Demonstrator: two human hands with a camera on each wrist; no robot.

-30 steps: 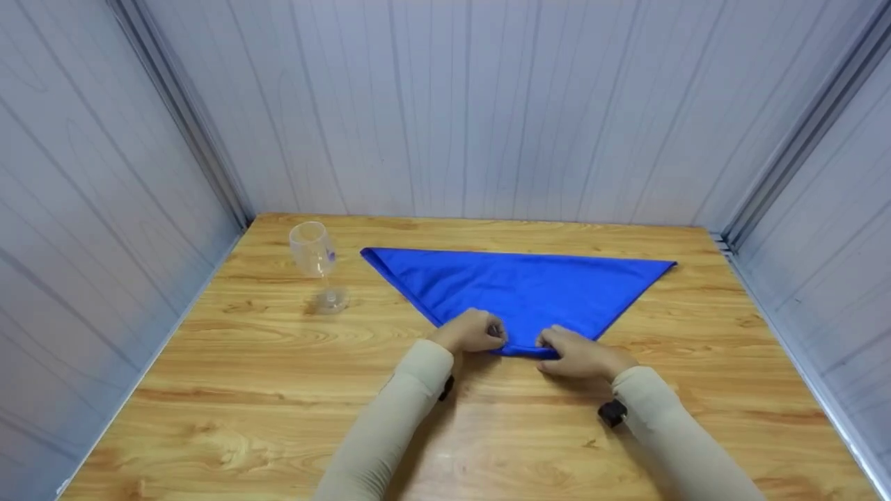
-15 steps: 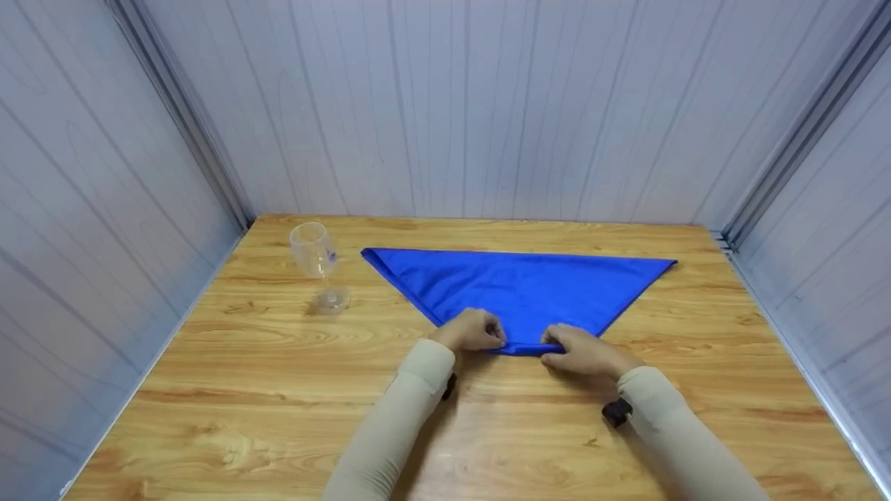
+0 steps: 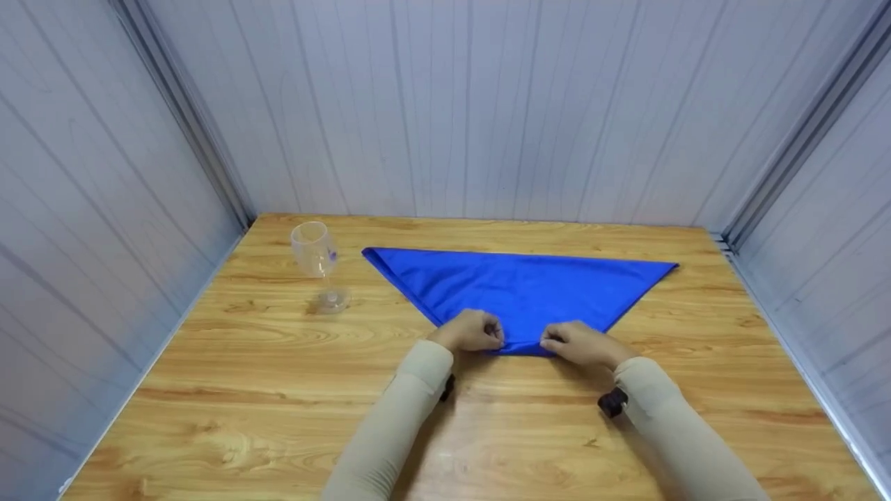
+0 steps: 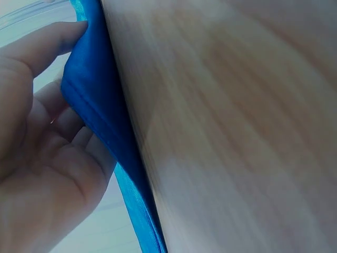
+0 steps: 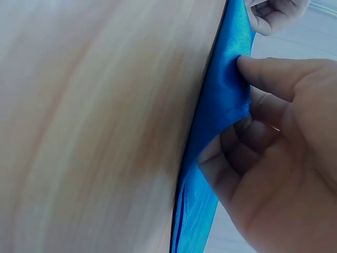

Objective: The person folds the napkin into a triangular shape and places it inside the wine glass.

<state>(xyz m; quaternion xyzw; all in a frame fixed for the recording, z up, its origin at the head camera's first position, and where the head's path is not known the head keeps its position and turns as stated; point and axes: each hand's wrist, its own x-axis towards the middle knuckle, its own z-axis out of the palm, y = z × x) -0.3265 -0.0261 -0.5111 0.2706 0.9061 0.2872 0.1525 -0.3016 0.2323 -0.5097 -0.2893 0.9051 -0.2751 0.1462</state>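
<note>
Both hands are at work on the near edge of a blue cloth [image 3: 529, 292], which lies on the wood-grain table [image 3: 278, 403] in a broad shape, widest along its far edge and narrowing towards the person. Left hand [image 3: 472, 330]: pinching the left part of the near edge, thumb on one face, fingers behind, as the left wrist view confirms. Right hand [image 3: 583, 344]: pinching the same edge farther right, likewise between thumb and fingers. A short stretch of folded edge runs between them.

Compared with one second earlier, the right thumb has risen from below the near edge to its upper border, and the strip between the hands, then a narrow roll, now shows as a wider, flatter flap. The left hand and the cloth's far edge are practically unchanged.

Surroundings: a clear stemmed glass [image 3: 313, 250] stands upright to the left, well apart from the cloth and hands, as before. Pale panelled walls [image 3: 452, 104] enclose the table at back and sides. In the head view, the hands themselves hide parts of the near edge.
</note>
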